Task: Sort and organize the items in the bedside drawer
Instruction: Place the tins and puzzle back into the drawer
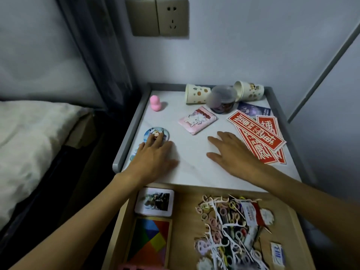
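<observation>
The wooden drawer [187, 193] stands pulled out below the white nightstand top [191, 152]. In it lie a white photo card box [154, 201], a coloured tangram [150, 242] and a heap of floss picks and hair ties [229, 230]. My left hand [153, 154] rests flat on the top, fingertips on a round picture badge [155, 133]. My right hand [231, 152] lies flat and open beside several red stickers [259, 137], its far edge over them. A pink tissue pack [197, 119] lies between the hands, farther back.
At the back stand a pink egg-shaped sponge [154, 102], two paper cups [196, 93] [250, 91] on their sides, a lidded plastic tub [222, 99] and a dark card [253, 110]. A bed [29, 143] lies left, a wall socket [159, 16] above.
</observation>
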